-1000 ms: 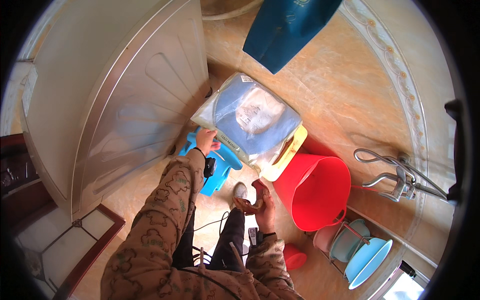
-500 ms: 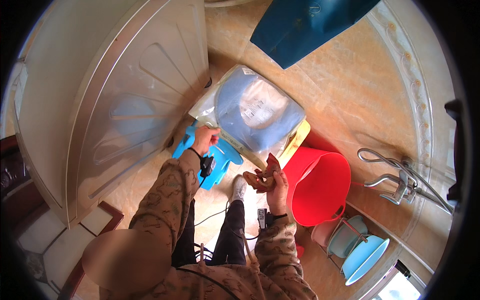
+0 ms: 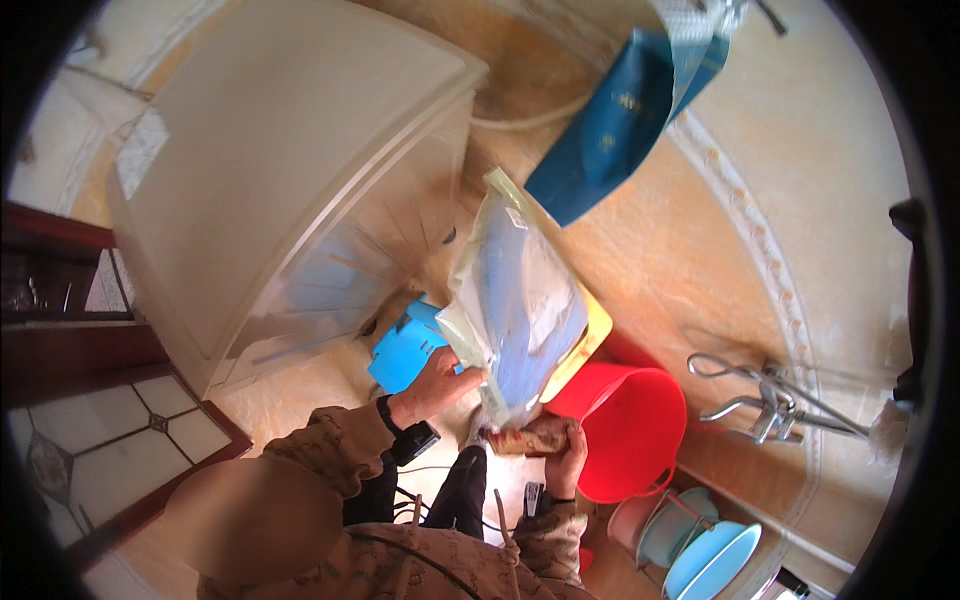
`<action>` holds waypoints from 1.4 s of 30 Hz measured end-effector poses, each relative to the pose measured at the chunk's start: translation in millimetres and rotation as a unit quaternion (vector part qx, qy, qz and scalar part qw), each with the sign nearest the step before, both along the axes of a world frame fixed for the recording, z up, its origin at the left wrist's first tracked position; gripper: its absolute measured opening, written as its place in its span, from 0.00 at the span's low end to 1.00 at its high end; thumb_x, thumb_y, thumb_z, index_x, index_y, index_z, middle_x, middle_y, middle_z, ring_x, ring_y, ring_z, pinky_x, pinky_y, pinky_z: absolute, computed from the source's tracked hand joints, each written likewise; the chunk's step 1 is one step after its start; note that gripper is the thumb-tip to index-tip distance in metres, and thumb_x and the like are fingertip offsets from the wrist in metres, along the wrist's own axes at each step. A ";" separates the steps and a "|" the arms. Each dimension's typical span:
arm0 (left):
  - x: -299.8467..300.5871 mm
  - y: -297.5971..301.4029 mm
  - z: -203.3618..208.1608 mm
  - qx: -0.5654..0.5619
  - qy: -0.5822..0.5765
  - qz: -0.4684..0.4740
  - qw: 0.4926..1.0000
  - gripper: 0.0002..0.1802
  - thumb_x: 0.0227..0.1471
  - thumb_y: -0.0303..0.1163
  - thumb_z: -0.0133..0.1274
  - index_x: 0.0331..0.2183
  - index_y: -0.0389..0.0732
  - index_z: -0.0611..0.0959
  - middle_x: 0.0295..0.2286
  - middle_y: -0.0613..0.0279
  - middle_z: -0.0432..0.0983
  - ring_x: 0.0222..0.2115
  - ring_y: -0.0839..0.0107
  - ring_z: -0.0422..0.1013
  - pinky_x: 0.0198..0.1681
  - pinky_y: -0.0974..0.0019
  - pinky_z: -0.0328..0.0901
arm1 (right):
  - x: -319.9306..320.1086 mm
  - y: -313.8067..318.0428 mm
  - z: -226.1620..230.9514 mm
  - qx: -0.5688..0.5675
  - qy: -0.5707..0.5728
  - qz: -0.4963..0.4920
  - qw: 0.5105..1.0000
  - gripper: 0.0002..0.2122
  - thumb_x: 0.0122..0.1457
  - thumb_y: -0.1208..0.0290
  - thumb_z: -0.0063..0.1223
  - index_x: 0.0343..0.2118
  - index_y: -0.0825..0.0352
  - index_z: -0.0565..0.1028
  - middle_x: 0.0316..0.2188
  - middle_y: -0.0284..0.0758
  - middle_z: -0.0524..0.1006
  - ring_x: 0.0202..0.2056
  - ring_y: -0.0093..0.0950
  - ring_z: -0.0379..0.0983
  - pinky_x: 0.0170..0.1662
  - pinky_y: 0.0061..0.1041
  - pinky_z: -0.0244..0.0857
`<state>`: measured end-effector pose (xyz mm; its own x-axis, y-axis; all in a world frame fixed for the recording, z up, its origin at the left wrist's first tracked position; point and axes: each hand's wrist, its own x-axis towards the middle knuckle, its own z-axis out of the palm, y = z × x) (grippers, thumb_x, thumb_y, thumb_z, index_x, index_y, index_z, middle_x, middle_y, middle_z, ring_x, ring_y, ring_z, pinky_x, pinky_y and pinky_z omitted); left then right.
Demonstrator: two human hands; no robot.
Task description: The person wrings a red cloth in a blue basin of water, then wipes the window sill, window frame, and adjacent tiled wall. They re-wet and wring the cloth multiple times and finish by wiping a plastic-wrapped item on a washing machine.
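My left hand (image 3: 432, 388) is closed at the lower left edge of a clear plastic package (image 3: 525, 290), its thumb and fingertips on the wrapping. The package stands tilted and contains something blue around a white middle. Below its lower end, my right hand (image 3: 567, 462) grips a tan, reddish-brown bundle (image 3: 535, 438) by its right end. What the bundle is made of, I cannot make out. Just left of the package sits a blue plastic stool (image 3: 405, 350), and a yellow object (image 3: 585, 345) shows from behind its right edge.
A red bucket (image 3: 640, 430) stands right of my right hand. Beyond it are basins on a rack, including a light blue basin (image 3: 712, 562). A metal tap (image 3: 765, 405) juts from the right wall. A white box-like appliance (image 3: 290, 170) fills the left; a dark blue bag (image 3: 615, 140) is at the back.
The package has gone from showing its broad face to a steeper tilt. My left hand has moved right along its edge. The bundle in my right hand now lies more level and lower; the view has shifted.
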<state>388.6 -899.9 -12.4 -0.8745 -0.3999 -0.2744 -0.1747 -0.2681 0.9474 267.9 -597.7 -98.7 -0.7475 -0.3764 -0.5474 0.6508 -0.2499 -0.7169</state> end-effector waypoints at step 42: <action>280.6 -487.5 128.5 -0.346 -0.124 0.415 0.833 0.18 0.50 0.23 0.53 0.46 0.33 0.75 0.37 0.44 0.75 0.38 0.48 0.73 0.44 0.52 0.69 | 191.4 -125.8 170.7 -0.159 0.102 0.015 0.982 0.17 0.66 0.59 0.44 0.52 0.62 0.71 0.47 0.37 0.75 0.48 0.33 0.73 0.47 0.36 0.70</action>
